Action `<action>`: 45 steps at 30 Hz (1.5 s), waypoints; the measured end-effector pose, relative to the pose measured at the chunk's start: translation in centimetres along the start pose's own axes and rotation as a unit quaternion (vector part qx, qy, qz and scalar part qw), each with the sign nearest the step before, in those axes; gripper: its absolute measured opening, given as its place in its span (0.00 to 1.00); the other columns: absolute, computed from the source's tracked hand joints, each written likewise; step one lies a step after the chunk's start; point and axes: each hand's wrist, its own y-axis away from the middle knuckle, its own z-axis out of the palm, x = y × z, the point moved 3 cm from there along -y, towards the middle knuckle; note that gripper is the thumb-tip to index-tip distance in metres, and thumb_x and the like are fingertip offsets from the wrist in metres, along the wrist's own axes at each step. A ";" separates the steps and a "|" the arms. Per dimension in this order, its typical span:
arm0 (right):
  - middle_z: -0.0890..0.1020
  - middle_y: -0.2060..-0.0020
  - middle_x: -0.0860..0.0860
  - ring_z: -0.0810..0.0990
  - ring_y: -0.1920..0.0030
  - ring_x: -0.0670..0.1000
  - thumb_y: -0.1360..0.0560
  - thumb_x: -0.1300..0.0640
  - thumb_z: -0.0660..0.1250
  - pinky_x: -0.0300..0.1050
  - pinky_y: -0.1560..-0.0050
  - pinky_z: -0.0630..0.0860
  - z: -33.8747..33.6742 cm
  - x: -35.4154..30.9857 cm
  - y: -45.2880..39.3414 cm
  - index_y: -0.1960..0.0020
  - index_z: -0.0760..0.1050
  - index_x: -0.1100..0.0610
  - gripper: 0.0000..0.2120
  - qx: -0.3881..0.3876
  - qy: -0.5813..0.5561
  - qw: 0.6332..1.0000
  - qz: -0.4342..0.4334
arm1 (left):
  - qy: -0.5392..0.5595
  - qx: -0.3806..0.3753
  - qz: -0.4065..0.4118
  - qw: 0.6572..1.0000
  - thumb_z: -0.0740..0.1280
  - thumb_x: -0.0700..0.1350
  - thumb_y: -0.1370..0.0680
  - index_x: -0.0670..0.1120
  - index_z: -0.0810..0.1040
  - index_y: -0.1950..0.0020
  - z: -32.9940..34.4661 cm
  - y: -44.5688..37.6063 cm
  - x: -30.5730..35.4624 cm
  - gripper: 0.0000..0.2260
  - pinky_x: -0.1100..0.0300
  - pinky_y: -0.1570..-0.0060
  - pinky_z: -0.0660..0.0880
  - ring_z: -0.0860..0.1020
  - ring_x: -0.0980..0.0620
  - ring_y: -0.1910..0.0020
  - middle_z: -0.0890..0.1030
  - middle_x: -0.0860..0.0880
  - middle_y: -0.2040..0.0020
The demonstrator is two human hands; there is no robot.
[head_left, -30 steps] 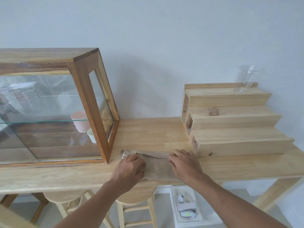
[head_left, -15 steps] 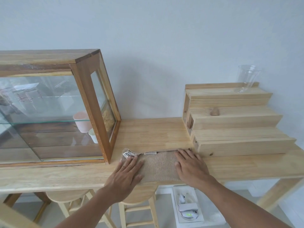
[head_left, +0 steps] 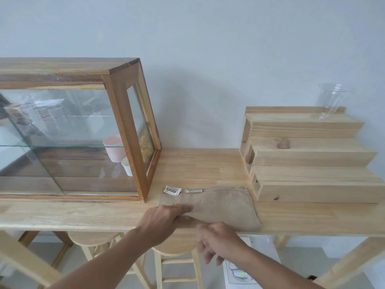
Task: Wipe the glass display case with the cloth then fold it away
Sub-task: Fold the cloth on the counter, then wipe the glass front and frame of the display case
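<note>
The beige cloth (head_left: 220, 202) lies folded flat on the wooden table (head_left: 208, 167), a white label at its far left corner. My left hand (head_left: 164, 217) is at the cloth's near left corner. Its fingers are closed over the edge, which looks slightly raised. My right hand (head_left: 218, 241) is blurred, just off the table's front edge, its fingers apart and holding nothing. The glass display case (head_left: 68, 132) with its wooden frame stands to the left of the cloth. It holds a pink cup and a small white cup.
A stepped wooden riser (head_left: 312, 155) stands just right of the cloth, with a clear plastic cup (head_left: 329, 103) on its top step. Wooden stools (head_left: 175, 247) are tucked under the table. A white box (head_left: 241, 274) with a green light sits on the floor.
Both hands were pressing flat on the cloth. My right hand has since pulled back off the table, and my left hand has slid to the near left corner and closed on it.
</note>
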 end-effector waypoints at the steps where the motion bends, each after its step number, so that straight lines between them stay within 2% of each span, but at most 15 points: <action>1: 0.89 0.54 0.54 0.85 0.66 0.53 0.16 0.44 0.60 0.41 0.73 0.73 0.2 -0.6 -0.2 0.43 0.78 0.58 0.18 -0.004 -0.074 0.997 0.005 | 0.019 0.030 -0.013 0.999 0.38 0.76 0.26 0.70 0.70 0.28 -0.8 -0.1 0.2 0.34 0.56 0.51 0.77 0.82 0.51 0.39 0.82 0.60 0.35; 5: 0.88 0.47 0.56 0.88 0.50 0.57 0.14 0.50 0.60 0.51 0.61 0.82 -0.3 -4.5 -1.5 0.38 0.82 0.56 0.15 0.029 -0.274 0.960 -0.046 | 0.051 0.083 -0.030 0.995 0.49 0.69 0.21 0.69 0.73 0.29 -4.3 -0.9 1.7 0.24 0.57 0.62 0.73 0.83 0.50 0.50 0.86 0.59 0.46; 7: 0.87 0.44 0.60 0.86 0.43 0.59 0.16 0.57 0.61 0.57 0.47 0.83 -1.2 -6.7 -2.2 0.42 0.84 0.61 0.14 0.061 -0.313 0.943 -0.095 | 0.048 0.085 -0.043 0.994 0.51 0.67 0.19 0.72 0.70 0.29 -5.0 -1.0 1.5 0.20 0.56 0.61 0.74 0.83 0.50 0.51 0.86 0.60 0.46; 9: 0.87 0.46 0.62 0.84 0.40 0.62 0.19 0.60 0.63 0.58 0.41 0.81 -1.6 -8.6 -2.6 0.48 0.85 0.62 0.12 0.083 -0.307 0.939 -0.131 | 0.062 0.100 -0.049 0.992 0.53 0.64 0.17 0.74 0.67 0.28 -5.6 -0.8 1.2 0.18 0.56 0.63 0.72 0.82 0.49 0.52 0.85 0.59 0.48; 13: 0.88 0.58 0.57 0.87 0.51 0.58 0.26 0.56 0.66 0.60 0.41 0.83 -1.5 -12.4 -2.6 0.58 0.85 0.60 0.11 0.109 -0.211 0.948 -0.212 | 0.067 0.151 -0.048 0.985 0.49 0.65 0.20 0.73 0.63 0.25 -7.1 -0.2 0.3 0.23 0.54 0.66 0.71 0.81 0.47 0.57 0.84 0.56 0.55; 18: 0.85 0.56 0.66 0.84 0.52 0.69 0.29 0.45 0.66 0.70 0.48 0.81 -0.7 -17.2 -2.5 0.54 0.79 0.65 0.21 0.142 -0.107 0.943 -0.282 | 0.050 0.222 -0.035 0.973 0.59 0.59 0.18 0.60 0.74 0.29 -11.2 0.1 -1.6 0.18 0.57 0.67 0.69 0.83 0.50 0.51 0.85 0.58 0.47; 22: 0.87 0.58 0.57 0.86 0.54 0.58 0.21 0.52 0.67 0.62 0.49 0.83 0.3 -21.1 -1.0 0.53 0.82 0.59 0.11 0.190 -0.079 0.918 -0.340 | 0.038 0.279 -0.038 0.959 0.63 0.58 0.19 0.60 0.78 0.35 -16.4 0.6 -3.3 0.14 0.56 0.62 0.79 0.82 0.56 0.53 0.84 0.61 0.46; 25: 0.86 0.63 0.56 0.85 0.60 0.55 0.18 0.52 0.67 0.55 0.55 0.82 1.2 -24.0 0.4 0.56 0.82 0.59 0.13 0.235 -0.051 0.895 -0.376 | 0.021 0.327 -0.008 0.945 0.66 0.54 0.19 0.58 0.80 0.37 -20.9 1.4 -4.4 0.11 0.52 0.64 0.81 0.77 0.61 0.57 0.82 0.62 0.49; 29: 0.88 0.62 0.46 0.85 0.58 0.44 0.19 0.49 0.69 0.40 0.56 0.79 3.0 -27.2 2.3 0.56 0.83 0.54 0.11 0.280 -0.056 0.863 -0.416 | -0.006 0.377 0.046 0.925 0.64 0.52 0.20 0.54 0.80 0.39 -26.9 2.5 -6.4 0.12 0.50 0.63 0.80 0.79 0.56 0.53 0.83 0.60 0.48; 30: 0.87 0.62 0.43 0.85 0.58 0.40 0.19 0.48 0.69 0.37 0.55 0.78 3.5 -27.8 2.4 0.56 0.84 0.52 0.11 0.291 -0.063 0.858 -0.419 | -0.016 0.387 0.053 0.920 0.64 0.52 0.20 0.54 0.80 0.39 -28.4 2.8 -7.0 0.12 0.49 0.62 0.80 0.79 0.55 0.52 0.83 0.60 0.47; 32: 0.85 0.65 0.36 0.83 0.58 0.40 0.19 0.46 0.68 0.40 0.52 0.78 4.4 -28.9 2.5 0.55 0.84 0.48 0.11 0.307 -0.088 0.856 -0.407 | -0.040 0.403 0.063 0.912 0.65 0.51 0.20 0.52 0.81 0.39 -31.1 3.1 -7.9 0.11 0.48 0.59 0.80 0.80 0.52 0.50 0.83 0.58 0.46; 34: 0.81 0.70 0.39 0.79 0.63 0.46 0.18 0.45 0.65 0.43 0.61 0.77 5.5 -29.5 2.3 0.56 0.82 0.49 0.13 0.293 -0.133 0.878 -0.355 | -0.066 0.412 0.074 0.906 0.65 0.50 0.20 0.52 0.81 0.40 -33.5 3.2 -8.6 0.11 0.47 0.58 0.80 0.80 0.50 0.48 0.84 0.57 0.46; 37: 0.77 0.70 0.49 0.75 0.68 0.51 0.16 0.50 0.63 0.38 0.75 0.66 7.1 -30.3 2.8 0.54 0.81 0.54 0.13 0.222 -0.142 0.928 -0.262 | -0.109 0.393 0.098 0.908 0.65 0.50 0.19 0.51 0.80 0.38 -35.8 2.9 -9.3 0.12 0.47 0.56 0.79 0.79 0.47 0.47 0.84 0.55 0.45; 41: 0.77 0.72 0.52 0.72 0.67 0.52 0.18 0.52 0.67 0.42 0.72 0.61 8.0 -31.6 4.7 0.52 0.84 0.57 0.12 0.149 0.047 0.964 -0.215 | -0.151 0.361 0.123 0.912 0.64 0.53 0.19 0.51 0.80 0.37 -37.6 2.2 -9.9 0.13 0.50 0.48 0.75 0.77 0.44 0.44 0.82 0.50 0.41; 45: 0.81 0.77 0.48 0.79 0.71 0.46 0.20 0.49 0.68 0.44 0.63 0.73 8.3 -33.7 5.9 0.57 0.85 0.55 0.13 0.220 0.198 0.925 -0.240 | -0.163 0.347 0.118 0.916 0.62 0.55 0.19 0.53 0.79 0.37 -38.6 1.4 -10.6 0.14 0.48 0.42 0.73 0.76 0.44 0.40 0.80 0.50 0.37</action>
